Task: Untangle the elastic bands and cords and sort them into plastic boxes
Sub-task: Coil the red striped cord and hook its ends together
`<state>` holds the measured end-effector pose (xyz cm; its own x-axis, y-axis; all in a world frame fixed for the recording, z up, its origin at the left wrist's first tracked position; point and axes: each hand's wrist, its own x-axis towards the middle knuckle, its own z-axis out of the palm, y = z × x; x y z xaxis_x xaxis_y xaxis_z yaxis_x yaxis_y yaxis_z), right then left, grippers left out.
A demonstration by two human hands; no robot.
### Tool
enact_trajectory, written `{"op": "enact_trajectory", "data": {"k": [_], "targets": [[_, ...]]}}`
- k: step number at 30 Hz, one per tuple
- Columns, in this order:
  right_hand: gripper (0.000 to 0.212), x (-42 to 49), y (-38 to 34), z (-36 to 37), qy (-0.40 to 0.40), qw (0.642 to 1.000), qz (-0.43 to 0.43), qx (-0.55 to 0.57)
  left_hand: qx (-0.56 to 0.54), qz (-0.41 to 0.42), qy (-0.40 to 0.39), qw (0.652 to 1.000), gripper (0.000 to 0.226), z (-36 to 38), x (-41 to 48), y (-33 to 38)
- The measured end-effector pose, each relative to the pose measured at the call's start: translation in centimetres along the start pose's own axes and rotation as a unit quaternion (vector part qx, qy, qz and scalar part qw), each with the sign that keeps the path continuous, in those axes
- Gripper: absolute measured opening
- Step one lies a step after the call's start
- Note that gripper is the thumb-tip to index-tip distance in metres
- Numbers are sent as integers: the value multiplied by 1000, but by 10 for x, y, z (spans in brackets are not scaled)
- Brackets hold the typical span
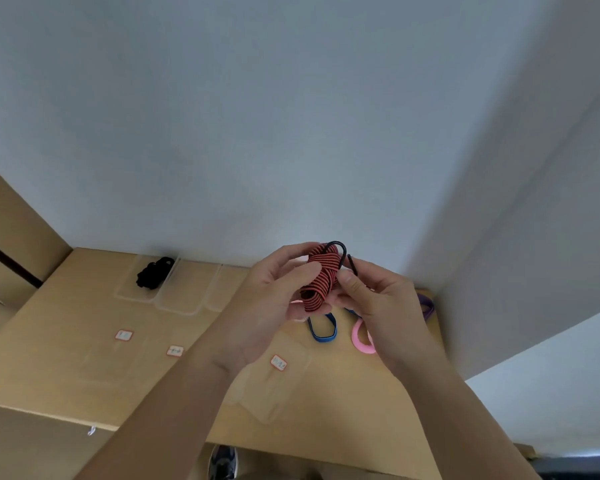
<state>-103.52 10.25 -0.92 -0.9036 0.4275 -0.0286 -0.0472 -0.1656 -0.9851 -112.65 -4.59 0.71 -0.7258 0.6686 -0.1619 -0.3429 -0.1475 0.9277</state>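
We are holding the striped cord up over the cardboard, our left hand gripping the bundle and our right hand pinching it beside its hook. Below us, a blue band, pink band and purple band are lying on the cardboard, and a black cord is sitting in the left box.

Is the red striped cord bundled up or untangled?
Bundled: the cord is a tight coil held by left hand and right hand, hook on top.
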Motion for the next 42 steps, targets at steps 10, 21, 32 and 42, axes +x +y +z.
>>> {"op": "enact_trajectory", "data": {"k": [10,21,32,42], "targets": [[18,18,46,47,142,989,26,21,208,84,123,967,48,-34,-12,-19],[43,49,144,189,-19,983,-10,-183,152,-90,203,963,47,-198,21,-24],[40,160,222,288,34,957,186,-218,426,-123,181,878,16,-332,119,-50],[62,201,250,313,59,943,273,-180,496,-151,153,842,16,-367,160,-74]]}}
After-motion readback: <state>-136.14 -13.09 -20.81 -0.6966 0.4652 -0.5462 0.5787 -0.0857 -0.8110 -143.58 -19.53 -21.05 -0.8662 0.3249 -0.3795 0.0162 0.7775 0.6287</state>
